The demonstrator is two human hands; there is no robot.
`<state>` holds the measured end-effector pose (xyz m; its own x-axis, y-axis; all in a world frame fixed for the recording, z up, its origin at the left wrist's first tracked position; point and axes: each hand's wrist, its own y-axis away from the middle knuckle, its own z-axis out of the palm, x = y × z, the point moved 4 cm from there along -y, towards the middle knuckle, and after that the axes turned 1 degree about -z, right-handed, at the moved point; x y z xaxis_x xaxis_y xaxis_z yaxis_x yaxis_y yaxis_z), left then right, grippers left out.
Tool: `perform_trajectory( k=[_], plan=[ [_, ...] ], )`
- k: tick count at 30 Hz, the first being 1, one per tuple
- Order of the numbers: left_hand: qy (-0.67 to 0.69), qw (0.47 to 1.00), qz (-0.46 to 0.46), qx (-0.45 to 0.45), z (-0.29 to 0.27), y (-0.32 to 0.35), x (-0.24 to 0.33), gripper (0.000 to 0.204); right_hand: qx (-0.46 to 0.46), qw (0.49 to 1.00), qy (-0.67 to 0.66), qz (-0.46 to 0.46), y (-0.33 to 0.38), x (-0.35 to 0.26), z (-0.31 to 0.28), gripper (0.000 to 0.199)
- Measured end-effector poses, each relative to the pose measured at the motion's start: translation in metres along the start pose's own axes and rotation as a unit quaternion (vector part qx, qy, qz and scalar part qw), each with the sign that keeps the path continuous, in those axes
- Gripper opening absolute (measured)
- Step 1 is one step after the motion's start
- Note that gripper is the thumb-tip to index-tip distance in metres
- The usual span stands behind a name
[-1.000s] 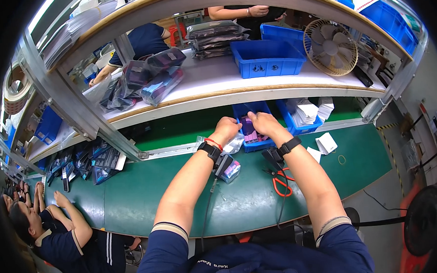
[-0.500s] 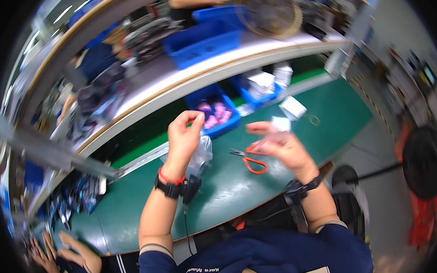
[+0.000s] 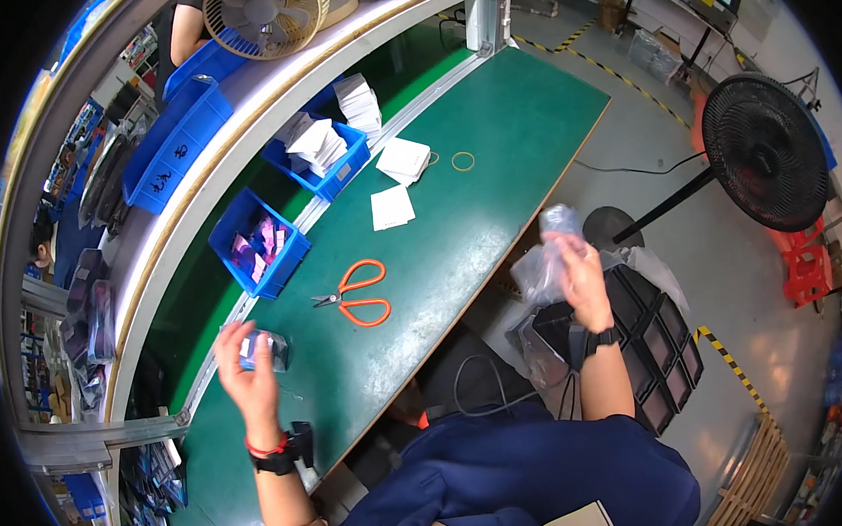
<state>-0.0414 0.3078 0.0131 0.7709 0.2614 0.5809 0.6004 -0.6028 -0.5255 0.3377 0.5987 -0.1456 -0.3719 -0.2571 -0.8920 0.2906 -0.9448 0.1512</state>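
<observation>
My left hand (image 3: 248, 379) is at the left part of the green bench, its thumb and fingers curled round a small dark item in clear plastic (image 3: 273, 352). A white label shows between thumb and fingers. Past the bench's front edge, my right hand (image 3: 587, 288) grips a clear plastic bag (image 3: 539, 274); its contents are blurred. Below that hand is a black compartmented tray (image 3: 659, 353) with clear plastic on it. Orange-handled scissors (image 3: 358, 295) lie on the bench between my hands, touched by neither.
Along the bench's back stand a blue bin of pink and purple pieces (image 3: 292, 255) and a blue bin of white cards (image 3: 348, 173). White cards (image 3: 394, 208) and a rubber band (image 3: 462, 162) lie nearby. A black standing fan (image 3: 766, 154) is at right.
My view has turned toward the right. My right hand has moved off the bench and now holds a plastic bag. My left hand is now lower, round a bagged item.
</observation>
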Motion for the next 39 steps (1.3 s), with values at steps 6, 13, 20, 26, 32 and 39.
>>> perform_trajectory(
  k=[6, 13, 20, 26, 32, 39],
  plan=[
    [-0.216, 0.97, -0.111, -0.032, -0.045, 0.018, -0.075, 0.074, 0.212, 0.951, 0.011, 0.224, -0.113, 0.169, -0.128, 0.02],
    [-0.083, 0.98, -0.156, -0.087, -0.043, 0.047, -0.108, 0.089, 0.104, 0.943, 0.013, 0.316, -0.148, 0.256, -0.119, 0.036],
    [-0.119, 0.972, -0.124, -0.158, -0.02, 0.022, -0.089, 0.104, 0.077, 0.965, 0.173, 0.18, -0.185, 0.189, -0.171, 0.023],
    [-0.237, 0.938, -0.086, -0.239, -0.025, -0.001, -0.066, 0.102, 0.188, 0.928, 0.275, -0.168, -0.092, 0.01, -0.051, 0.016],
    [-0.275, 0.923, -0.019, -0.269, -0.012, -0.007, -0.074, 0.07, -0.191, 0.863, 0.361, -0.298, 0.018, -0.036, 0.181, 0.017],
    [0.006, 0.986, -0.165, -0.007, -0.061, 0.033, -0.112, 0.058, -0.377, 0.648, 0.522, -0.407, 0.067, 0.022, 0.282, 0.035]
  ],
)
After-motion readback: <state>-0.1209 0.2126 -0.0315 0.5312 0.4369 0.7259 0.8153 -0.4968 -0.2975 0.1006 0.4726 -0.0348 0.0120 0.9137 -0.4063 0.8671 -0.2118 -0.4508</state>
